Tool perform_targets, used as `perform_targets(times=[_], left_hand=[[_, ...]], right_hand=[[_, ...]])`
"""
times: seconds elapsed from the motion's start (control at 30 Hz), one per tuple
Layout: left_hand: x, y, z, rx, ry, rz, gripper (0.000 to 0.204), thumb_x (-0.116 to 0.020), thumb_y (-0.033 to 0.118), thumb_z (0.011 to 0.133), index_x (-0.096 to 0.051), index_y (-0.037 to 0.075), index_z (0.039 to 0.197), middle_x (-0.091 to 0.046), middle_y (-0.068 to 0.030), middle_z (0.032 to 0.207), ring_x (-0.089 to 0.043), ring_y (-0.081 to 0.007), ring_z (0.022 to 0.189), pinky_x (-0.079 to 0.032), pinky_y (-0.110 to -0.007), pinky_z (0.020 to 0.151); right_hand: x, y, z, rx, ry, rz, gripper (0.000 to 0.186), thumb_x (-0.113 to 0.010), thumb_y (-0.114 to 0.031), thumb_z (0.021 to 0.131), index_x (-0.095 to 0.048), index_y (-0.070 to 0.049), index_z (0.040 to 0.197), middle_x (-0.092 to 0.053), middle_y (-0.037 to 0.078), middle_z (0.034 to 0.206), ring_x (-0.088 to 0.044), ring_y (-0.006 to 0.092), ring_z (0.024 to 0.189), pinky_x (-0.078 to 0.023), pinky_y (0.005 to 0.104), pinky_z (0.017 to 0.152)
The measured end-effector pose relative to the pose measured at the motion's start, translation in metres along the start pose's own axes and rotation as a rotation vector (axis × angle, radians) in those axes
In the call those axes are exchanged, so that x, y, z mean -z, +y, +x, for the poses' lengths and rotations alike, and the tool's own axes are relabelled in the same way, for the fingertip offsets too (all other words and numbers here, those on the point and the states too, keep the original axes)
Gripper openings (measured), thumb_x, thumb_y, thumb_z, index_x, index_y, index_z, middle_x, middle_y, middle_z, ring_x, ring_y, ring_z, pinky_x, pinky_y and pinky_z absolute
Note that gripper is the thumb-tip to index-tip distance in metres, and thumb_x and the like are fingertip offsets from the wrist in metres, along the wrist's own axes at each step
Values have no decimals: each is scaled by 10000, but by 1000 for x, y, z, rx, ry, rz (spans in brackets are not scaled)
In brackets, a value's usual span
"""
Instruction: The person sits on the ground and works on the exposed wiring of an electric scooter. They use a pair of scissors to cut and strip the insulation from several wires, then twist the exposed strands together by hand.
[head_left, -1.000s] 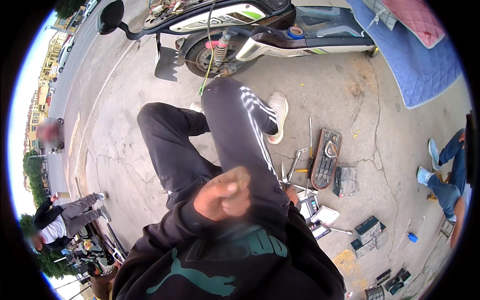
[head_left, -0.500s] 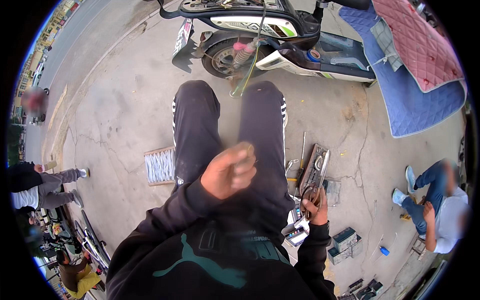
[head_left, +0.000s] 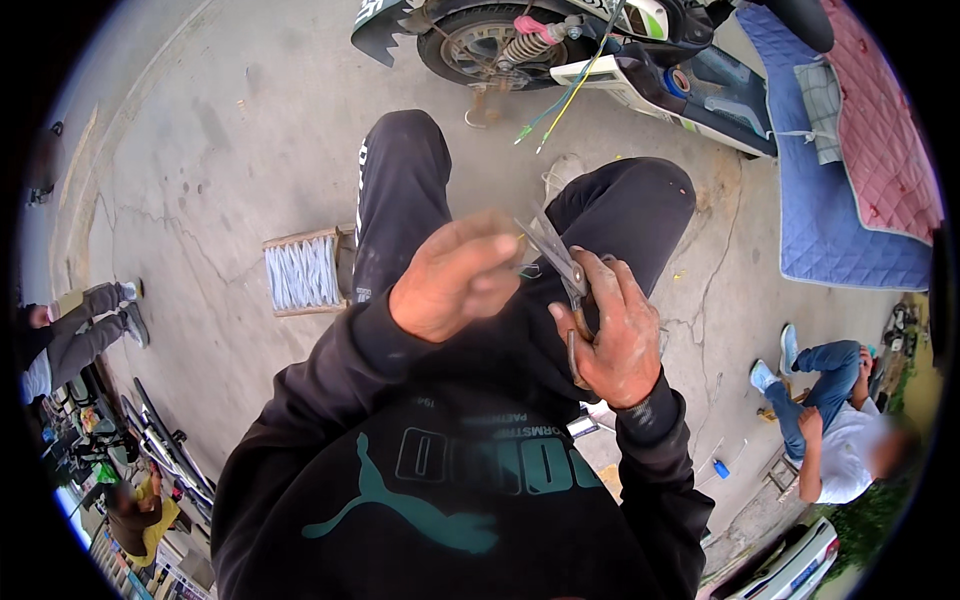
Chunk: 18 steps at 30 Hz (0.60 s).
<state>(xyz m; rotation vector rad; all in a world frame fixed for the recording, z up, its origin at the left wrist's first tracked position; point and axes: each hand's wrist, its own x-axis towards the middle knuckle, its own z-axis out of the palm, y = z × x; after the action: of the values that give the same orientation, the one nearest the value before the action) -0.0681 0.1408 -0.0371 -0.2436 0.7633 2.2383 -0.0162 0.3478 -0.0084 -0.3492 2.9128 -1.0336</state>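
Note:
My right hand (head_left: 618,338) is wrapped round the handles of a pair of scissors (head_left: 572,275), whose blades are spread and point up and left. My left hand (head_left: 455,275), slightly blurred, is closed in a pinch by the blade tips. A thin wire shows at its fingertips, with a yellowish bit beside the scissors; most of it is hidden. Beyond my knees, yellow and green wires (head_left: 565,105) with loose ends hang down from a scooter (head_left: 640,85). The scooter's rear wheel (head_left: 480,50) and a spring shock absorber stand to their left.
A wooden-edged box of white strips (head_left: 303,274) lies left of my leg. A blue and pink quilted cover (head_left: 850,220) drapes over the scooter's front at the right. One person (head_left: 840,430) sits at the right; others are at the left edge, near a bicycle (head_left: 170,450).
My right hand has brought the scissors up from beside the toolbox to my left hand. My left hand has risen slightly. My right knee has swung outward, and the view has shifted.

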Motion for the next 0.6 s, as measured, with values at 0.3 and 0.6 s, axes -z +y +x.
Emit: perform_targets(times=[0.3,0.6], left_hand=[[17,2,18,38,-47,-78,163,-525,128,962,-562,31,1087,-351,35,633,-276,-40,509,-211,-202,441],[17,1,24,35,-62,-64,187,-539,114,951,-572,16,1107,-405,18,650,-280,-36,509,-228,-195,447]], right_hand=[[2,1,15,33,16,-243,593,-787,-55,713,-586,-26,1270,-554,187,1014,-611,378,851,-518,407,724],[0,3,11,-14,-1,-210,580,-774,-36,711,-593,-27,1262,-549,181,974,-602,366,786,-506,407,668]])
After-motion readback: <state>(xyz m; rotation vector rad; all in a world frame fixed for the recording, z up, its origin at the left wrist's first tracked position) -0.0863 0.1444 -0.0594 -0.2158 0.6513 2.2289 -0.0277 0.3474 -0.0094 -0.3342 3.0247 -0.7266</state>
